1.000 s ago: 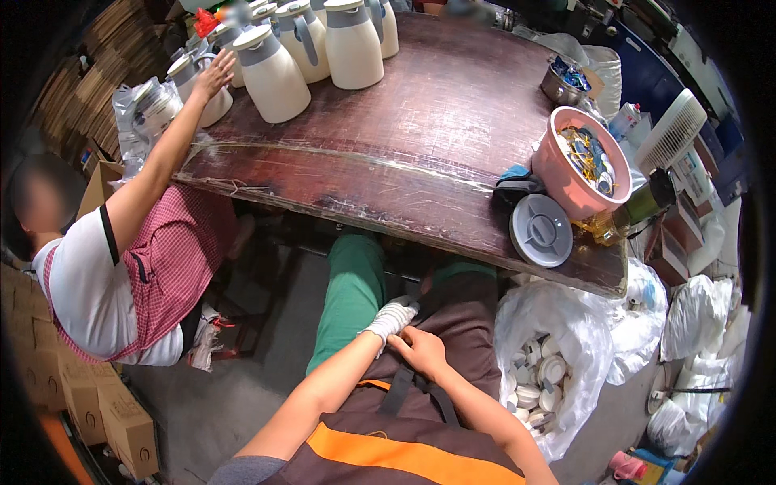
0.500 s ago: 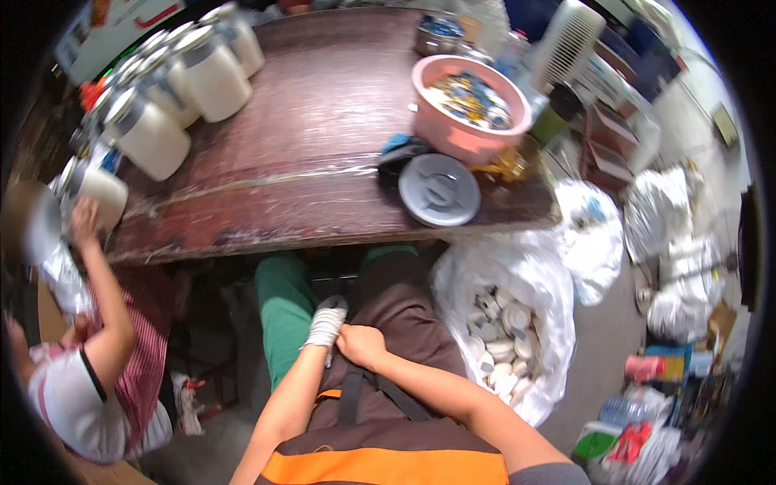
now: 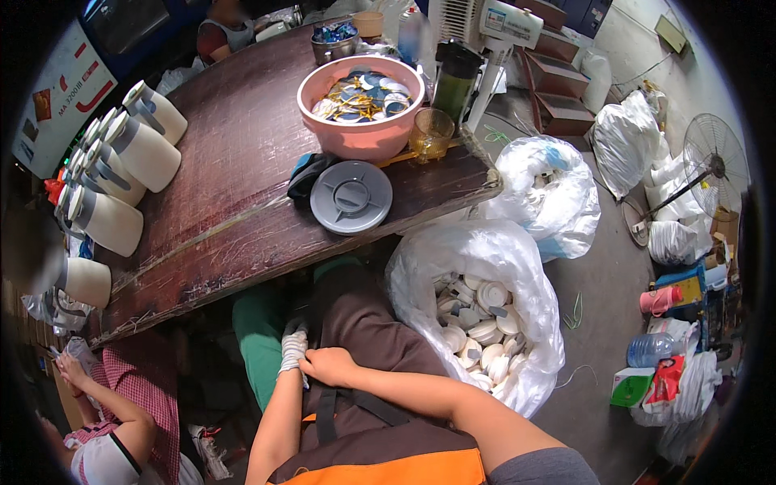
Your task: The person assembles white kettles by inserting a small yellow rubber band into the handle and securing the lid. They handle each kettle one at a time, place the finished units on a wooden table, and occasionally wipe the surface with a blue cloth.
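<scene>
So the spot to look at is the lower middle of the frame, where both hands meet over the lap (image 3: 368,327). The white glove (image 3: 291,354) is on the left hand (image 3: 294,343), and the right hand (image 3: 330,366) is bare, sitting against the glove on the wrist side. Right fingers look curled in, close to closed, tips right at the cloth — whether they really pinch it, I can't tell. Left fingers point up the frame into shadow, so no idea how far open they are; I see nothing in them.

Looks to me like the glove is getting sorted out. If so, I'd grab a decent fold near the wrist (thumb one side, fingers the other — not just the tips) and pull in line with the forearm so it doesn't bunch. Left fingers loose and straight helps. Ribbed cloth like that probably grips skin, so small tugs around the wrist should beat one big yank.

Elbow-wise, mind the right side: the bag (image 3: 540,307) of lids (image 3: 485,327) stands just beside the right forearm, right of centre. The table (image 3: 234,121) edge runs above both hands, with the grey disc (image 3: 351,198) near its rim in the upper middle.
</scene>
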`<move>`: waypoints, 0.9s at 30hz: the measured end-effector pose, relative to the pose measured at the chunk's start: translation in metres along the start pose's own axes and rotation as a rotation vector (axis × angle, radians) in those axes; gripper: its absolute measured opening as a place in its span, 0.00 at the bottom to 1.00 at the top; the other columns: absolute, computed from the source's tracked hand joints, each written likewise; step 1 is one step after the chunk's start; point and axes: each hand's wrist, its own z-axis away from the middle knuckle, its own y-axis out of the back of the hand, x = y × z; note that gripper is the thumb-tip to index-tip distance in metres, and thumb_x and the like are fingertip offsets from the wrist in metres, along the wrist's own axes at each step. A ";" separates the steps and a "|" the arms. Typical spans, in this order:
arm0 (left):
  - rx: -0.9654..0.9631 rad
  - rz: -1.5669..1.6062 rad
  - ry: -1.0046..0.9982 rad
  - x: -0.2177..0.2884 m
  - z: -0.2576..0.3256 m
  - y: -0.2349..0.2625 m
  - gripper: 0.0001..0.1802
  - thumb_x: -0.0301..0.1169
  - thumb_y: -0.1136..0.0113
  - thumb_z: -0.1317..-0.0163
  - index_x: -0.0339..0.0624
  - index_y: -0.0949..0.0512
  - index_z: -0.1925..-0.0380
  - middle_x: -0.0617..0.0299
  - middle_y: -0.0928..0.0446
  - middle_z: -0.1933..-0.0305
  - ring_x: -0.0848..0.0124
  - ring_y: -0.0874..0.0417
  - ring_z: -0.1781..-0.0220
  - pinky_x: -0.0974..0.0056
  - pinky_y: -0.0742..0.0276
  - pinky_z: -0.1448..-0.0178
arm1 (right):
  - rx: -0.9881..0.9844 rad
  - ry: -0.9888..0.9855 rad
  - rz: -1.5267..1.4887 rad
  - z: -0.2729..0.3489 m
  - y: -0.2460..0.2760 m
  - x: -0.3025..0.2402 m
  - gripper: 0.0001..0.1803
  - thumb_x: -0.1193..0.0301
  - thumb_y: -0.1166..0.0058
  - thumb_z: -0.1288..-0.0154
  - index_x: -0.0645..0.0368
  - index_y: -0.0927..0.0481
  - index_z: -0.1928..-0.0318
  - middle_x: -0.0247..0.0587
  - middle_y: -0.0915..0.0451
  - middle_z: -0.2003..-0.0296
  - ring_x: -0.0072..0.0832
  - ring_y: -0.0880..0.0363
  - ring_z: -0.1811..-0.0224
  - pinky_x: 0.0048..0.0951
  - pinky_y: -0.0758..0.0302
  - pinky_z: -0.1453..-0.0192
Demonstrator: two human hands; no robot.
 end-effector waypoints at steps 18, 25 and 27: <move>-0.051 0.174 -0.098 0.112 0.087 0.010 0.24 0.40 0.40 0.39 0.36 0.23 0.47 0.54 0.21 0.47 0.64 0.23 0.45 0.64 0.32 0.38 | 0.246 0.419 -0.205 0.044 0.015 0.015 0.22 0.51 0.49 0.34 0.59 0.22 0.71 0.51 0.20 0.73 0.48 0.20 0.70 0.45 0.25 0.65; -0.155 0.358 -0.104 0.125 0.093 0.006 0.21 0.37 0.38 0.39 0.38 0.22 0.48 0.60 0.21 0.48 0.68 0.25 0.45 0.65 0.33 0.38 | 0.377 0.514 -0.162 0.062 0.029 0.008 0.25 0.48 0.43 0.39 0.59 0.23 0.73 0.44 0.21 0.76 0.44 0.20 0.71 0.41 0.25 0.67; -0.185 0.371 -0.073 0.129 0.093 0.003 0.22 0.36 0.38 0.38 0.38 0.23 0.46 0.60 0.21 0.48 0.68 0.25 0.46 0.65 0.33 0.39 | 0.389 0.474 -0.141 0.064 0.029 0.011 0.23 0.49 0.44 0.38 0.59 0.23 0.74 0.45 0.21 0.76 0.43 0.20 0.73 0.41 0.25 0.68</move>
